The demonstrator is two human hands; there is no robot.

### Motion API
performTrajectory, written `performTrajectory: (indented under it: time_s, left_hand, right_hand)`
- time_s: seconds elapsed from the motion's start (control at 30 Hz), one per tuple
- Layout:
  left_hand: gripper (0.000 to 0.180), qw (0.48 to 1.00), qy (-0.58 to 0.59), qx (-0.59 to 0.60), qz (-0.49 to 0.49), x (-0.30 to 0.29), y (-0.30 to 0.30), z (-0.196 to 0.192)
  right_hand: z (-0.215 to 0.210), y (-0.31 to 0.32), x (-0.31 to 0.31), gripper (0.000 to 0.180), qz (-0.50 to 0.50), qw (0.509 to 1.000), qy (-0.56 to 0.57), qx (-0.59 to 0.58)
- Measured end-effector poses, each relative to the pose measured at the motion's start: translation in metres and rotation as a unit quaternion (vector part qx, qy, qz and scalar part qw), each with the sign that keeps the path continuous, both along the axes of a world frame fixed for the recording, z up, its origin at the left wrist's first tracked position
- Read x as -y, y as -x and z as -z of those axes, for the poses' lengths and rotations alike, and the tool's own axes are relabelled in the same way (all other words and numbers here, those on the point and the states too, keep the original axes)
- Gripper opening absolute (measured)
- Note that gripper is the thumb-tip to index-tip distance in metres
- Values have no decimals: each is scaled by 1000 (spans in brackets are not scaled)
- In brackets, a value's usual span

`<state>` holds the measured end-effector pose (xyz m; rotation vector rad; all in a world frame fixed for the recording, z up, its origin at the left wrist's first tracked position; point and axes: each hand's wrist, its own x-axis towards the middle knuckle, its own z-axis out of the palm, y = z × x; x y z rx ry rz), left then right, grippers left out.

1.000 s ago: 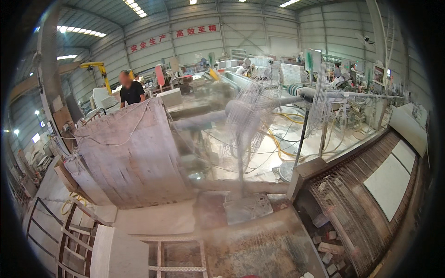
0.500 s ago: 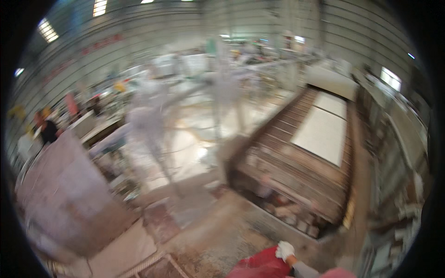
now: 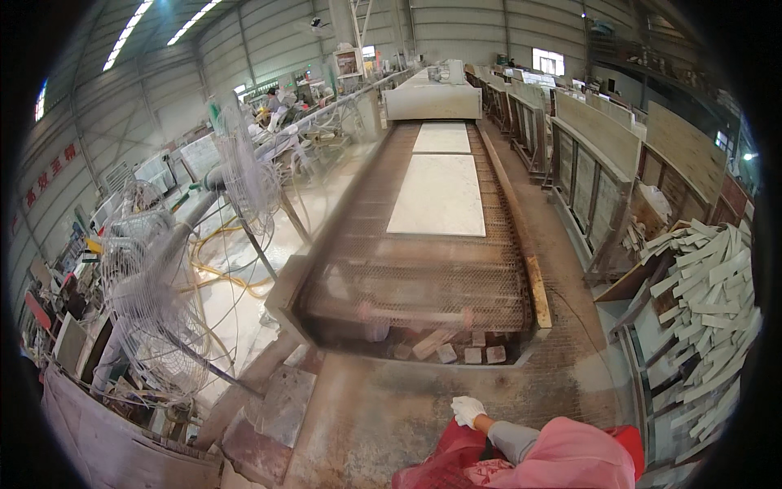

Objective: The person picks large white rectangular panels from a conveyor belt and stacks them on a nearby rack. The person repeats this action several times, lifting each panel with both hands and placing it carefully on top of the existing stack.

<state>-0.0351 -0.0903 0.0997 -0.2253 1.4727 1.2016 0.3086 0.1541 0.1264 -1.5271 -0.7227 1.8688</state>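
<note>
Station view, head cam. One gloved hand [image 3: 467,410] shows at the near edge, centre-right, in a white work glove, with a grey sleeve and pink outer sleeve behind it. Which arm it belongs to cannot be told from this view; no second hand is in view. Grip state: fingers look loosely curled, holding nothing visible (whether fully closed cannot be told). It rests against red fabric [image 3: 444,456] at the person's front.

Nearest work item: the conveyor [image 3: 407,285], a mesh belt w/ its long axis running near-to-far, straight ahead of the hand and slightly left. Its near end lies well apart from the glove, across a bare strip of floor [image 3: 366,407].

- Stone slab [image 3: 440,196]: pale, rectangular, flat on the belt, long axis along the belt, far of the hand.
- Second slab [image 3: 442,137]: farther on, same line.
- Stone offcuts [image 3: 472,354]: small blocks under the belt's near end, closest loose items to the glove.
- Stacked strips [image 3: 700,301]: right side, on a rack.
- Pedestal fans [image 3: 147,301]: left, beside the belt.
</note>
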Motion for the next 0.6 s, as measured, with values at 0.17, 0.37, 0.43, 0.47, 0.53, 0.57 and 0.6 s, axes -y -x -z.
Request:
performTrajectory:
  time_s: [0.17, 0.37, 0.43, 0.47, 0.53, 0.57, 0.6]
  left_hand:
    - [18, 1000, 4, -2, 18, -4, 1, 2]
    - [18, 999, 7, -5, 31, -6, 1, 2]
    - [19, 999, 8, -7, 32, -6, 2, 1]
    - [19, 999, 8, -7, 30, -5, 2, 1]
    - [20, 999, 9, -7, 33, -5, 3, 1]
    - [20, 999, 9, -8, 33, -4, 3, 0]
    - [20, 999, 10, -8, 34, -4, 3, 0]
  right_hand:
    - [14, -10, -1, 14, -1, 999, 0, -50]
    - [38, -21, -4, 17, 8, 981, 21, -192]
    - [34, -19, -3, 19, 25, 989, 44, -140]
    - [27, -18, -3, 17, 24, 984, 49, -169]
    - [9, -15, -1, 18, 47, 979, 96, -174]
    - [-1, -13, 1, 19, 27, 984, 75, -158]
    - [-10, -11, 3, 19, 12, 990, 58, -129]
